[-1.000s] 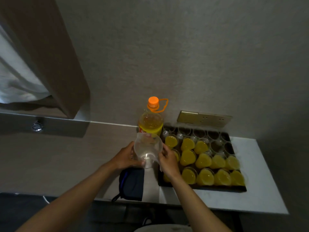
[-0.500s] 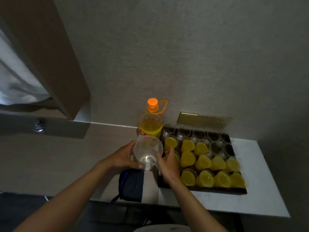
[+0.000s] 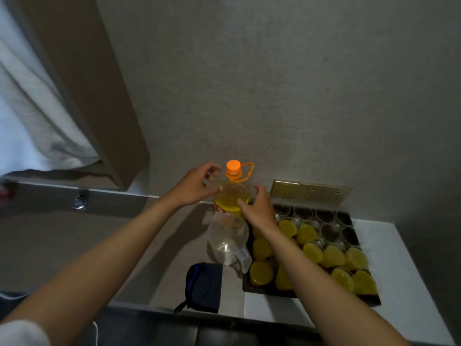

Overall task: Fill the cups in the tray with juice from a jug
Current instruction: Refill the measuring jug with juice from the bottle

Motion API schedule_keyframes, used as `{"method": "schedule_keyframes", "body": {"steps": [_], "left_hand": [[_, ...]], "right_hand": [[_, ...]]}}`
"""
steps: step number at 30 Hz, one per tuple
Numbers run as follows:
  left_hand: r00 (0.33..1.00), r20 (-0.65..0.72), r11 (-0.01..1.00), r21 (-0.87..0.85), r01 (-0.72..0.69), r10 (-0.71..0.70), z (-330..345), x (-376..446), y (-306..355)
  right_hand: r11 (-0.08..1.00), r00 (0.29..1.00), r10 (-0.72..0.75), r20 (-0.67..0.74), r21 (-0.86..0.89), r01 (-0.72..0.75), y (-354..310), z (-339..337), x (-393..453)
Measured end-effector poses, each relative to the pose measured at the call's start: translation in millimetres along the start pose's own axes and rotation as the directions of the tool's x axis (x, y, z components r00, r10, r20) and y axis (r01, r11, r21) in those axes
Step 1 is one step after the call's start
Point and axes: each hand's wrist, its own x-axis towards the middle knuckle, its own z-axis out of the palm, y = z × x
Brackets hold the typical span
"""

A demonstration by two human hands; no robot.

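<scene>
The juice bottle (image 3: pixel 230 196) with its orange cap (image 3: pixel 233 166) stands at the back of the counter, holding yellow juice. My right hand (image 3: pixel 258 208) grips its right shoulder, thumb on the front. My left hand (image 3: pixel 195 187) is at its left side, thumb touching the shoulder, fingers loosely curved beside the neck. The clear empty jug (image 3: pixel 227 242) stands free on the counter in front of the bottle. To the right, the dark tray (image 3: pixel 268 292) holds several cups filled with juice (image 3: pixel 309 233) and several empty cups (image 3: pixel 303 213) along its back.
A dark blue pouch (image 3: pixel 204 285) lies at the counter's front edge, below the jug. A brass socket plate (image 3: pixel 309 193) sits on the wall behind the tray. The white counter top (image 3: pixel 399 270) extends right of the tray. A curtain (image 3: pixel 37 108) hangs at left.
Both hands have let go of the jug, which now stands on the counter, and moved up and back to the juice bottle.
</scene>
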Motion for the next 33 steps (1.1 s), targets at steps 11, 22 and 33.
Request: {"method": "schedule_keyframes", "body": {"steps": [11,22,33], "left_hand": [[0.889,0.377,0.809,0.418,-0.413,0.259,-21.8,71.1,22.9],[0.560,0.726,0.178,0.537,-0.824,0.400,-31.8,104.5,43.6],[0.399,0.815,-0.106,0.480,-0.871,0.420,-32.8,123.5,51.7]], "right_hand": [[0.989,0.981,-0.142,0.129,0.067,0.134,9.5,27.3,95.3],[0.990,0.985,-0.115,0.132,-0.064,0.124,7.8,33.7,88.8],[0.989,0.982,-0.117,0.149,-0.072,0.128,-6.4,20.9,73.4]]}}
